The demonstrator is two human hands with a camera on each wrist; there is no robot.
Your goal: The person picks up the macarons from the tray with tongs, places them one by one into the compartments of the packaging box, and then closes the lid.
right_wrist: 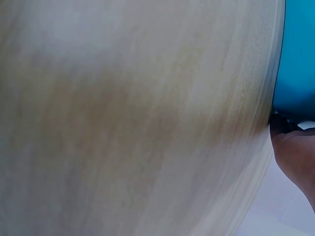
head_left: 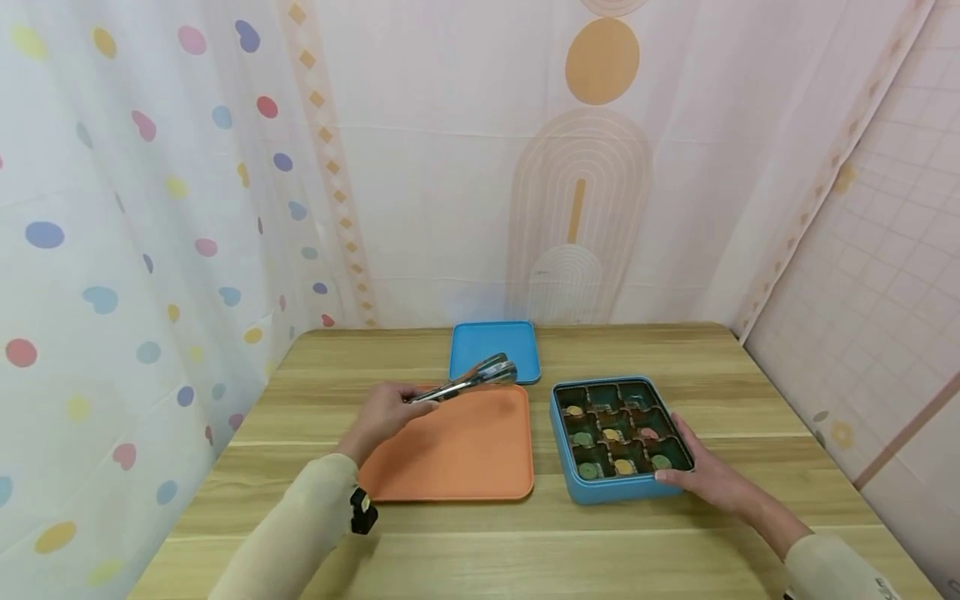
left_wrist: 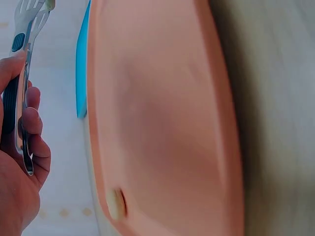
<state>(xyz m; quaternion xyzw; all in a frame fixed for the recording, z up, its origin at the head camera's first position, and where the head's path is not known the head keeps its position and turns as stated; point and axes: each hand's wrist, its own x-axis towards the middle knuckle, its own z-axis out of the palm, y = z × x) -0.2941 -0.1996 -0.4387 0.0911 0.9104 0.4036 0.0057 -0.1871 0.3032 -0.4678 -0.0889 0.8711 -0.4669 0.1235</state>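
My left hand (head_left: pixel 386 417) grips a pair of metal tongs (head_left: pixel 468 381) over the orange tray (head_left: pixel 465 450), their tips pointing right. In the left wrist view, a small pale piece (left_wrist: pixel 50 4) shows at the tong tips, cut off by the frame edge. One pale round piece (left_wrist: pixel 116 204) sits in a corner of the tray. My right hand (head_left: pixel 712 471) holds the near right corner of a blue box (head_left: pixel 622 489), thumb at the front and fingers along the side. Inside the box, a brown divider (head_left: pixel 600 421) has compartments, several with yellow, green or pink round pieces.
A blue lid-like tray (head_left: pixel 491 342) lies behind the orange tray. Everything stands on a wooden table (head_left: pixel 480 550), with patterned curtains (head_left: pixel 450 167) at its back and sides.
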